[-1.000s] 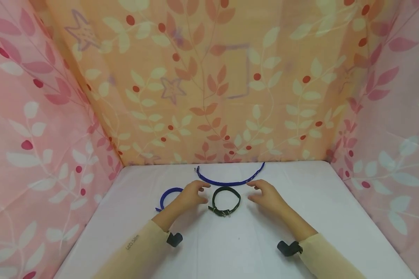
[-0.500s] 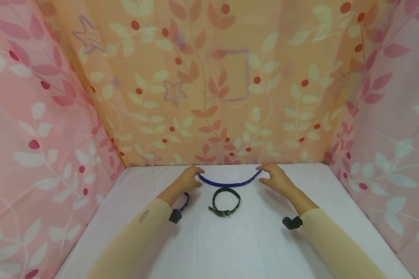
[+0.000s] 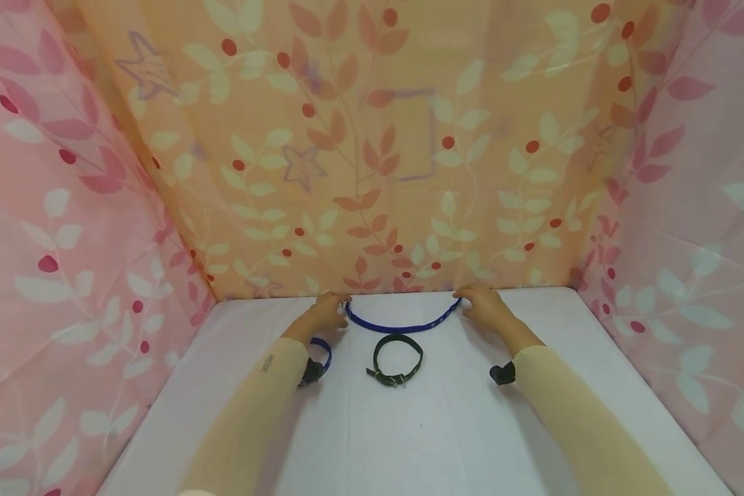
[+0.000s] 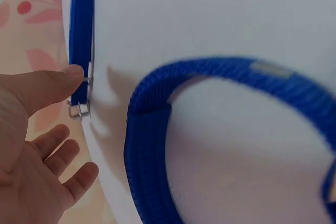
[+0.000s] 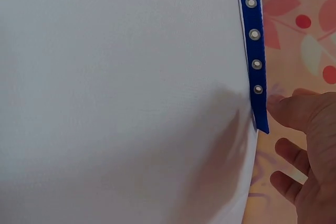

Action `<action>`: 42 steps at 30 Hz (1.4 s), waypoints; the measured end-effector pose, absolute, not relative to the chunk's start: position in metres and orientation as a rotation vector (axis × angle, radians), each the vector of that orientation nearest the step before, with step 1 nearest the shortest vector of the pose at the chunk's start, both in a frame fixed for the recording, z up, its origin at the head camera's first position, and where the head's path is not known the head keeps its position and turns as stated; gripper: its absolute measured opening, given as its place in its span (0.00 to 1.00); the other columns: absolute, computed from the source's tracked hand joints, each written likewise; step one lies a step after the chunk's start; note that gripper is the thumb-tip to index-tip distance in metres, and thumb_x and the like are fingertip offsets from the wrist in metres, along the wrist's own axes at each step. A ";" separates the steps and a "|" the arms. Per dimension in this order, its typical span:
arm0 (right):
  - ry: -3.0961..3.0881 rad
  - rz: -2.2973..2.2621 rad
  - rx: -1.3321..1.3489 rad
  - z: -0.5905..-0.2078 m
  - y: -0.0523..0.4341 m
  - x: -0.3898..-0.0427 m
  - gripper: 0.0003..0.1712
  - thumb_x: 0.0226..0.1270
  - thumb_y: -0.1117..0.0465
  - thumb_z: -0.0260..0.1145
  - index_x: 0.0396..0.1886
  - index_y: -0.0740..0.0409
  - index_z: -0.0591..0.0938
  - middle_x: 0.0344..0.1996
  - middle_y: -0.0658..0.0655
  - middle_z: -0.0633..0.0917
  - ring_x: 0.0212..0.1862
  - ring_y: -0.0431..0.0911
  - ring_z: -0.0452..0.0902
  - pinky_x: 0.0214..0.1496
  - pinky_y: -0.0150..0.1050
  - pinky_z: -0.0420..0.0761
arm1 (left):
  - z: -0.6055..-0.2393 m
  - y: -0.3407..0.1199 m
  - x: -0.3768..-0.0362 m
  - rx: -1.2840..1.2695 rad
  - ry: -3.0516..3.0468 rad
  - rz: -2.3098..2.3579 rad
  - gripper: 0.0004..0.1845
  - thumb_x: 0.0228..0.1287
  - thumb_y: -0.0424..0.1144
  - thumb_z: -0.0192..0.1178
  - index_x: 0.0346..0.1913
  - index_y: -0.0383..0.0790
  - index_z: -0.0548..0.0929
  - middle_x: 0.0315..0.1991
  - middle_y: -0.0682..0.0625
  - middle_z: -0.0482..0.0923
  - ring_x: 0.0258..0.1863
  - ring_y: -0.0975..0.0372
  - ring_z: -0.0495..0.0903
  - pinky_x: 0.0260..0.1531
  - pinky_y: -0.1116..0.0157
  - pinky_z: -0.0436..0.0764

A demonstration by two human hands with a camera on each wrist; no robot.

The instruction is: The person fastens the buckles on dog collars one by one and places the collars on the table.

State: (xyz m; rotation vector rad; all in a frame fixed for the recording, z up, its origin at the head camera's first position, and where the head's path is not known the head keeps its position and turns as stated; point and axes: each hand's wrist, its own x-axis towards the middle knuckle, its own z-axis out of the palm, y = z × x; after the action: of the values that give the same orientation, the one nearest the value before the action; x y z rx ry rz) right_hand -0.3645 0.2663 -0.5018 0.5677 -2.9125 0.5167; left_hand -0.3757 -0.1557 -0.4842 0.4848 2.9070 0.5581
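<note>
A long blue buckled collar [image 3: 403, 330] lies unfastened in a curve at the far side of the white table. My left hand [image 3: 327, 312] is around its buckle end; in the left wrist view one finger [image 4: 63, 81] overlaps the strap beside the metal buckle [image 4: 80, 109], the others spread apart. At the other end my right hand [image 3: 486, 311] has its thumb [image 5: 291, 109] right at the edge of the pointed tip, below the eyelet holes [image 5: 256, 64], its other fingers loosely bent. A gap shows between thumb and forefinger of each hand in the head view.
A dark green collar [image 3: 375, 358], buckled into a ring, lies in the middle of the table [image 3: 421, 441]. A second blue collar [image 4: 149, 161], also a ring, sits partly hidden under my left forearm. Patterned cloth [image 3: 359, 138] closes off the back and both sides.
Both hands have moved forward from beside the green collar to the two ends of the unfastened blue collar. The collars lie as before; the view has shifted slightly.
</note>
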 end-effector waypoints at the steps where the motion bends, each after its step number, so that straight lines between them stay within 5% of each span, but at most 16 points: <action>1: -2.921 0.536 0.551 -0.503 0.266 -0.367 0.26 0.65 0.66 0.69 0.63 0.56 0.81 0.67 0.64 0.78 0.72 0.63 0.68 0.70 0.70 0.63 | -0.485 -0.157 -0.378 0.485 2.900 0.547 0.39 0.58 0.35 0.73 0.74 0.42 0.71 0.70 0.35 0.69 0.71 0.41 0.65 0.69 0.40 0.66; 11: -2.992 0.807 0.366 -0.516 0.267 -0.381 0.25 0.71 0.65 0.64 0.68 0.54 0.79 0.72 0.61 0.73 0.73 0.68 0.62 0.70 0.75 0.58 | -0.487 -0.159 -0.388 0.407 2.821 0.634 0.42 0.58 0.24 0.65 0.77 0.42 0.65 0.74 0.41 0.68 0.72 0.48 0.67 0.73 0.48 0.65; 19: -3.025 0.800 0.296 -0.522 0.268 -0.387 0.25 0.71 0.68 0.62 0.68 0.56 0.79 0.71 0.63 0.74 0.73 0.70 0.60 0.70 0.76 0.55 | -0.492 -0.158 -0.390 0.341 2.782 0.744 0.31 0.60 0.22 0.60 0.69 0.40 0.76 0.66 0.41 0.77 0.66 0.53 0.75 0.70 0.51 0.70; 31: -2.952 0.661 0.267 -0.527 0.283 -0.388 0.10 0.66 0.66 0.67 0.44 0.55 0.89 0.60 0.62 0.82 0.66 0.66 0.72 0.62 0.70 0.67 | -0.502 -0.172 -0.394 0.342 2.782 0.850 0.10 0.61 0.27 0.70 0.43 0.39 0.84 0.39 0.48 0.82 0.41 0.56 0.79 0.50 0.57 0.78; 35: -2.918 0.733 0.265 -0.525 0.289 -0.384 0.09 0.67 0.66 0.66 0.44 0.56 0.89 0.61 0.63 0.82 0.66 0.65 0.72 0.61 0.69 0.67 | -0.502 -0.178 -0.396 0.380 2.764 0.864 0.09 0.63 0.31 0.70 0.43 0.40 0.82 0.41 0.48 0.82 0.44 0.55 0.79 0.53 0.55 0.78; 42: -2.866 0.923 0.228 -0.518 0.311 -0.381 0.05 0.71 0.62 0.66 0.43 0.54 0.86 0.46 0.57 0.88 0.53 0.59 0.80 0.60 0.62 0.67 | -0.492 -0.192 -0.400 0.475 2.825 0.929 0.10 0.68 0.36 0.68 0.47 0.38 0.78 0.48 0.44 0.81 0.50 0.53 0.78 0.58 0.52 0.74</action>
State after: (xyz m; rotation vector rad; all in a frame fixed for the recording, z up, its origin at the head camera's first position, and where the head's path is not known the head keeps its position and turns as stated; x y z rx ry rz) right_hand -0.3808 0.3109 -0.5180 0.2278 -2.8664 0.9226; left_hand -0.3997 -0.1921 -0.4921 0.4750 2.8246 0.9291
